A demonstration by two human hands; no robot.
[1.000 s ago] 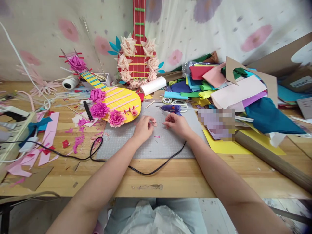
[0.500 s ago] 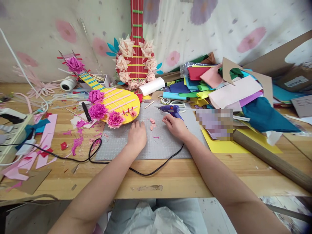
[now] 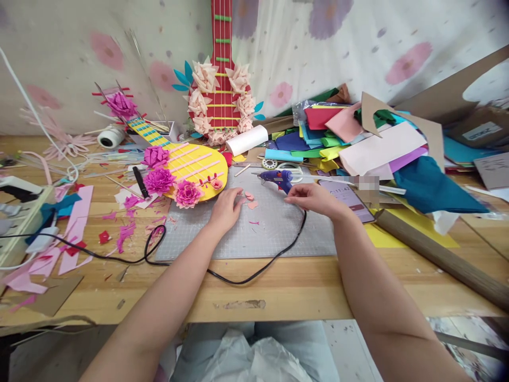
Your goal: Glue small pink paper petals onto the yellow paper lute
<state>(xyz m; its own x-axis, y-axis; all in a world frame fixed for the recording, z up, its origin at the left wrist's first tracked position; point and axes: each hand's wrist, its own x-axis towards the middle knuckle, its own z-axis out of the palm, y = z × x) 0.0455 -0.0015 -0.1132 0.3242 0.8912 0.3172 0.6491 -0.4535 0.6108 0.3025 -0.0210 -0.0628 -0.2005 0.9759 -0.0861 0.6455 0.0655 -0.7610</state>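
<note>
My left hand (image 3: pixel 226 211) rests low over the grey cutting mat (image 3: pixel 254 239), its fingers bent and pinched at what looks like a small pink paper petal (image 3: pixel 240 200). Just right of its fingertips lie a few more pink petals (image 3: pixel 252 205). My right hand (image 3: pixel 318 199) has its fingers drawn together at the handle end of a blue hot glue gun (image 3: pixel 276 177), which lies on the mat, nozzle to the left. The exact contact there is partly hidden. A yellow paper guitar (image 3: pixel 207 164) with magenta paper flowers (image 3: pixel 159 181) lies left of my left hand.
A black cord (image 3: pixel 254 278) loops across the mat and table edge. Behind stands a red paper guitar (image 3: pixel 220 101) with pale flowers. Coloured paper (image 3: pixel 369 143), a phone (image 3: pixel 350 199) and a brown tube (image 3: pixel 433 260) are at right; pink scraps (image 3: pixel 77 228) lie left.
My right hand has shifted right from in front of the glue gun to its handle end. My left fingers have moved slightly, and the petals lie a little differently.
</note>
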